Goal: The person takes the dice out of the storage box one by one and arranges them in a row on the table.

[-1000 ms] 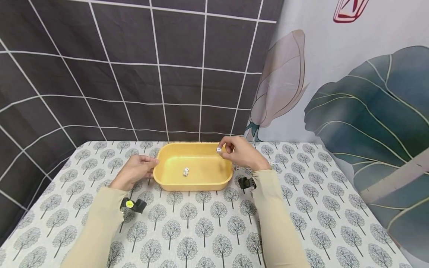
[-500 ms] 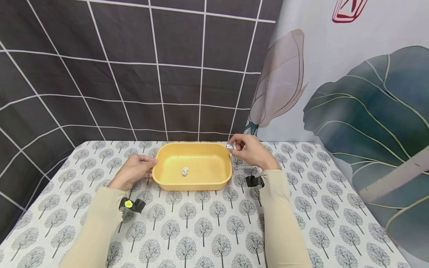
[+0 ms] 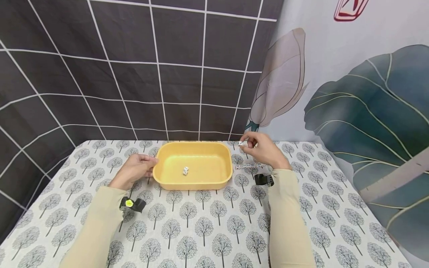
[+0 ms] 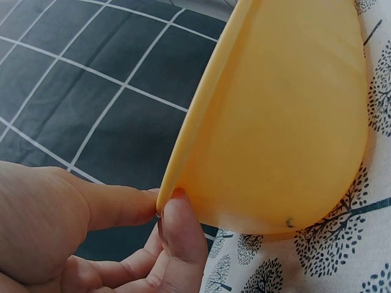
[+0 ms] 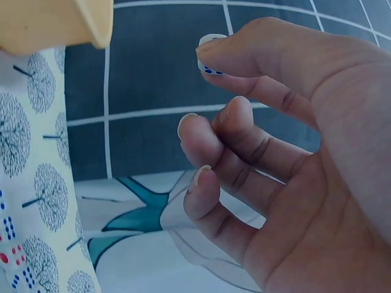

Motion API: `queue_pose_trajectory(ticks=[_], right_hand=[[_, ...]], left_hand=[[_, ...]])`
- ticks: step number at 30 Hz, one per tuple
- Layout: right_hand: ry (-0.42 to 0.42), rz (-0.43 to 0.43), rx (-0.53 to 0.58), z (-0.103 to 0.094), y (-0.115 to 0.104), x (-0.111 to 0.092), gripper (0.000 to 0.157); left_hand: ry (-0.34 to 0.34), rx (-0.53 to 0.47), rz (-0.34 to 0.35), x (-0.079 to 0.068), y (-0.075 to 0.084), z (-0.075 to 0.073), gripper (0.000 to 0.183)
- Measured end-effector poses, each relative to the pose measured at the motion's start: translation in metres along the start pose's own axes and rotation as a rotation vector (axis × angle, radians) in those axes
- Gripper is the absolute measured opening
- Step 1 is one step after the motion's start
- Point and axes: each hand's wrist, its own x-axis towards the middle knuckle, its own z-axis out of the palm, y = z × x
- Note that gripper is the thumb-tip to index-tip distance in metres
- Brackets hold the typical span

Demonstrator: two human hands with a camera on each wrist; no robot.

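My left hand [image 3: 133, 170] pinches the left end of a yellow plastic basin [image 3: 192, 185] at its rim, thumb and forefinger on either side, as the left wrist view shows close up. To the right of the basin, my right hand [image 3: 264, 150] is raised over the cloth. It holds a white die [image 5: 211, 66] with blue pips between thumb and forefinger, the other fingers loosely bent. Inside the basin, left of its middle, lie white dice [image 3: 186, 171] close together. A row of dice [image 3: 248, 166] is set out on the cloth under my right hand, partly hidden by it.
A white cloth with a tree print [image 3: 204, 227] covers the table. Behind it hangs a dark fabric with a white grid [image 3: 181, 85], and to the right a curtain with leaf and flower patterns [image 3: 365, 108]. Black bands [image 3: 133, 204] with cameras sit on both wrists.
My right hand has moved right with the die, from over the basin's right end to beyond it, uncovering more of the dice row. My left hand and the basin stay put.
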Motion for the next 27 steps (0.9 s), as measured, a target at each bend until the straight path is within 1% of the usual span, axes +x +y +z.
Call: queue_pose_trajectory(ticks=[8,13,20,27], right_hand=[[0.029,0.011,-0.007,-0.005,0.010,-0.003,0.017],[0.049,0.034,-0.025,-0.008,0.016,-0.006,0.018],[0.074,0.053,-0.025,-0.015,0.026,-0.010,0.018],[0.105,0.092,-0.040,-0.021,0.035,-0.015,0.017]], left_hand=[[-0.006,0.003,0.003,-0.001,0.001,0.000,0.038],[-0.005,0.007,-0.005,-0.001,0.001,0.000,0.039],[-0.009,0.003,0.002,-0.001,0.001,-0.001,0.038],[-0.007,0.002,0.003,-0.001,0.001,0.000,0.038]])
